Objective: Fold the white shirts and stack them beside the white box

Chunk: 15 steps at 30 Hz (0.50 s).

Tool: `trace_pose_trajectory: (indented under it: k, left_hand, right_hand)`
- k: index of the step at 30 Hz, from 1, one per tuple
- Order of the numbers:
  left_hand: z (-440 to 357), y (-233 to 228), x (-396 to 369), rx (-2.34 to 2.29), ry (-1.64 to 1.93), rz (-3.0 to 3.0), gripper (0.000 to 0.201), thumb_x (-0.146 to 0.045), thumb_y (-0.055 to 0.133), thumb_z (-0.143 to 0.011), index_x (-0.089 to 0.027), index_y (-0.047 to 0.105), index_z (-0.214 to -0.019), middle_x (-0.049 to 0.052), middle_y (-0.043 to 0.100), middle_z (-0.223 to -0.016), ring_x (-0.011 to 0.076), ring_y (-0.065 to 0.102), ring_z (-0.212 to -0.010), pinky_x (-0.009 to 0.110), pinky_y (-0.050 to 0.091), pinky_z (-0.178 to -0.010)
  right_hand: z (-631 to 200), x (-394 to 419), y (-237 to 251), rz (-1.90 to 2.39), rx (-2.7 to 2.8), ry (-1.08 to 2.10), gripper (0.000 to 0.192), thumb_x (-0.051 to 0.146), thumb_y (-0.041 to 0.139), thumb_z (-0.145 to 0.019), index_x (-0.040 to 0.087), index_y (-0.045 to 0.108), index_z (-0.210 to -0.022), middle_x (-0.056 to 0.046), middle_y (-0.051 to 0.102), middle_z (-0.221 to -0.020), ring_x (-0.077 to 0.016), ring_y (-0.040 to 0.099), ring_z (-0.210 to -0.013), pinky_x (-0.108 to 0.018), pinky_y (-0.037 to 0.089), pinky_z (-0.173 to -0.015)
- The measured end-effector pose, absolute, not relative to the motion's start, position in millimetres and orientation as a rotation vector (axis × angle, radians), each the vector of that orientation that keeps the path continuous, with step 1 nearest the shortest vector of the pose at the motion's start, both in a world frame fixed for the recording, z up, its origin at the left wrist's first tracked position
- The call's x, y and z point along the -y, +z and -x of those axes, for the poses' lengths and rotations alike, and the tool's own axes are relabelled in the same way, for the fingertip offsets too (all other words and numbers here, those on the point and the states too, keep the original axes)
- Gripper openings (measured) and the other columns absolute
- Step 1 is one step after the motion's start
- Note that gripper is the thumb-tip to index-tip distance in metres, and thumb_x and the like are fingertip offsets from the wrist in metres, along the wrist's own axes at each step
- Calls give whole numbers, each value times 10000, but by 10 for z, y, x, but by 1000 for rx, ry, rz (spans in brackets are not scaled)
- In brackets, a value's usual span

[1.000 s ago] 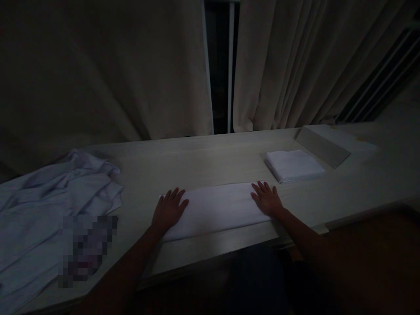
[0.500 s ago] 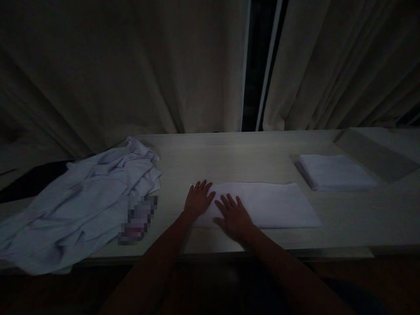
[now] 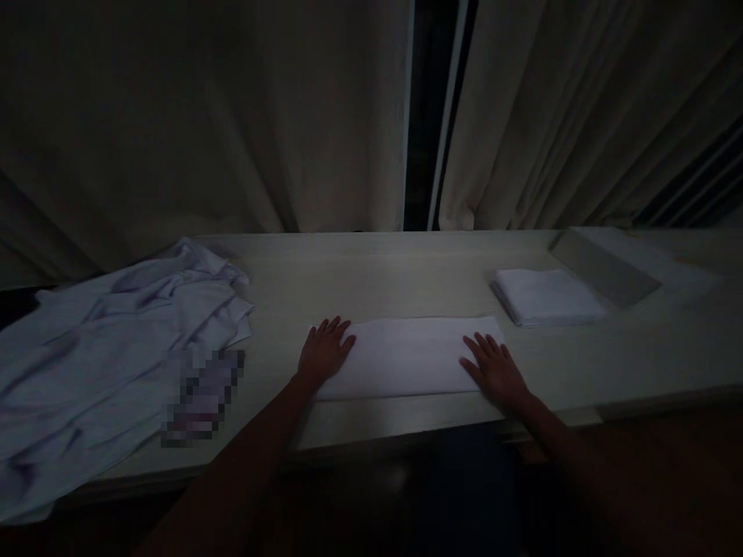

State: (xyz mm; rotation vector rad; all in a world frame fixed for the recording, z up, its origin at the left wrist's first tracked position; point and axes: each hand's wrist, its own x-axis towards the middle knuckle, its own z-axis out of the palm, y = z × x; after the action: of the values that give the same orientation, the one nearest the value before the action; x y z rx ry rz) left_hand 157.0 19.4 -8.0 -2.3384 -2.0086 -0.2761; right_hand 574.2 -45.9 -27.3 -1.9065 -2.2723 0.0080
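Dim curtains (image 3: 325,124) hang behind a pale tabletop (image 3: 371,282); a folded white cloth (image 3: 406,360) lies near its front edge; the left hand (image 3: 325,354) rests flat on one end, the right hand (image 3: 498,373) on the other, each grip spread apart; rumpled fabric (image 3: 139,309) (also pale) sprawls leftward, a neat white stack (image 3: 546,295) sits rightward.

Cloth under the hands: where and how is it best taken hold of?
Probably by its two short ends, one hand coming from each side and pinching the edge: the cloth lies flat on the table, long and narrow, with the left hand and right hand near opposite ends.
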Motion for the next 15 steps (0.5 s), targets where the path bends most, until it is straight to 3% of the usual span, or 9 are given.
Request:
trace_pose_trajectory:
  k: [9,15]
  left_hand:
    - [-1534,-150,-295,1915,-223,2336,593,-525,232,-965,-233,436,-1439,95,399,-1538,287,373,-1393,510,275,-1113]
    - [-1485,-232,-389,1855,-188,2343,605,-524,248,-951,-209,458,-1423,105,440,-1508,301,406,-1367,504,329,-1077]
  right_hand:
    - [-5910,549,-300,2006,2107,-22,609,610,218,-990,311,331,-1509,-43,263,-1599,-262,175,-1480,-532,150,-1168]
    - [-5904,553,-251,2033,1996,-19,517,472,211,-1028,290,395,-1476,-53,322,-1575,-244,215,-1467,-515,158,-1163]
